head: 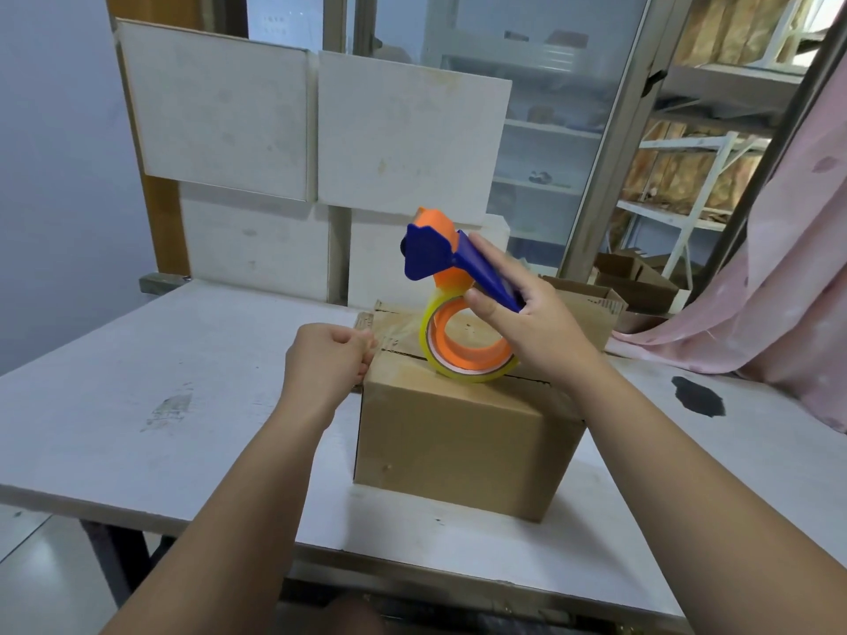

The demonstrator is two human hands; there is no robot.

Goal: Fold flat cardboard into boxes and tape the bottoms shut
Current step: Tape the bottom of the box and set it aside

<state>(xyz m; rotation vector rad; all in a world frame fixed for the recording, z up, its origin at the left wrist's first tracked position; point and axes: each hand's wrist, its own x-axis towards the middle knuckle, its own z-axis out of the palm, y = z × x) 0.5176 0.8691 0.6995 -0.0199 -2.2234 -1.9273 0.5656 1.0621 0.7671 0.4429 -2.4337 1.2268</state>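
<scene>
A brown cardboard box [458,442] stands on the white table [137,405], its closed flaps facing up with a seam across the top. My right hand [527,323] grips the blue handle of an orange and blue tape dispenser [440,254], whose clear tape roll [467,355] rests on the box top by the seam. My left hand [327,359] pinches the free end of the clear tape [394,334] at the box's left top edge. A stretch of tape runs from that hand to the roll.
White panels [403,130] lean against the wall behind the table. An open cardboard box [591,309] sits behind the taped one. Pink fabric [779,291] hangs at the right, with a dark stain [699,396] on the table near it. Shelving stands beyond the glass.
</scene>
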